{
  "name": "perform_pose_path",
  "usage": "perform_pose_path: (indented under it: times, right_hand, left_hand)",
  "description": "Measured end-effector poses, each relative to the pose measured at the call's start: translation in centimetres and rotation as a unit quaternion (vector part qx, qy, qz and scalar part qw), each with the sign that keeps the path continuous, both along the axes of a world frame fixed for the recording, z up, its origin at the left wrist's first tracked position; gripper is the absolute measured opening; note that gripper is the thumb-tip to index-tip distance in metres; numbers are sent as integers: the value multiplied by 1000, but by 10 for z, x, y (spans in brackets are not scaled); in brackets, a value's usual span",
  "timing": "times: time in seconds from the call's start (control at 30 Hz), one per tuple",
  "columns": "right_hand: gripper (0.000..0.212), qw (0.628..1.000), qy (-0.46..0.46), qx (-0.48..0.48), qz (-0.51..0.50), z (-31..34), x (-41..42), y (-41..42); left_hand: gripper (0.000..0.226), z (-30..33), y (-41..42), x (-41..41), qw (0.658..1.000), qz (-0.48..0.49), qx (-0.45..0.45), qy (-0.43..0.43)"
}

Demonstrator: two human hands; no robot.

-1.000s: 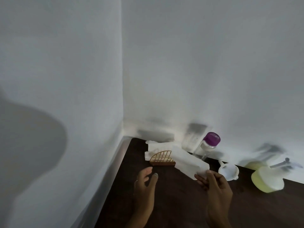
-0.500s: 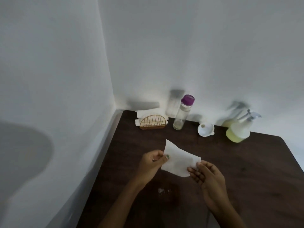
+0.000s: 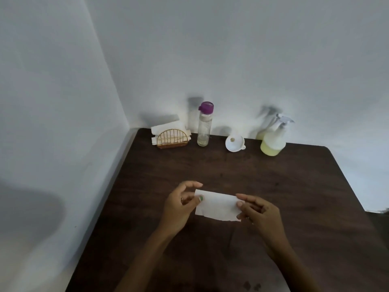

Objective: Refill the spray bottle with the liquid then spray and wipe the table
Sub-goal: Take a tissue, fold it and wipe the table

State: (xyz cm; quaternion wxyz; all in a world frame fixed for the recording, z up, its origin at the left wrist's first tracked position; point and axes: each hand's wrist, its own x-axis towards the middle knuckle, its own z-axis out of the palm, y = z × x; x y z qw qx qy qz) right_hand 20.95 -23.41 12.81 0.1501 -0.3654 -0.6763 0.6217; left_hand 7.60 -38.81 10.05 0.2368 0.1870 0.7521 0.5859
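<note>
A white paper napkin (image 3: 217, 205), folded into a strip, is held above the middle of the dark wooden table (image 3: 294, 197). My left hand (image 3: 181, 204) pinches its left end and my right hand (image 3: 257, 210) pinches its right end. At the back right stands the spray bottle (image 3: 273, 140) with yellow-green liquid in its lower part and a white trigger head. A clear bottle with a purple cap (image 3: 204, 125), almost empty, stands at the back. A white funnel (image 3: 234, 142) lies on the table between the two bottles.
A gold wire napkin holder (image 3: 171, 139) with white napkins stands in the back left corner. White walls close the table at the back and left. A few wet spots (image 3: 251, 286) show near the front edge.
My hands drew the napkin from the holder back toward me and folded it into a narrower strip, now held at both ends. The view tilted down over the table.
</note>
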Motion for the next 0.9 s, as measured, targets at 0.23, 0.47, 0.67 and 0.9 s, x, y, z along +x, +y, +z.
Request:
perform_pose_path:
  times: [0.23,0.47,0.67,0.9]
  right_hand:
    - [11,999,10,49,6,-6,23,12]
    - [5,995,-10,98,16,-14,34,18]
    - [12,989,-31,131,55,-6,39,24]
    - [51,945,-77,22,317,24,29,28]
  left_hand:
    - [21,3,4,19,994,-6,-72,82]
    - [7,10,9,31,979,37,-123,155]
    - [3,22,10,34,994,-44,-53,82]
    - [6,42,10,32,972,-227,-50,38]
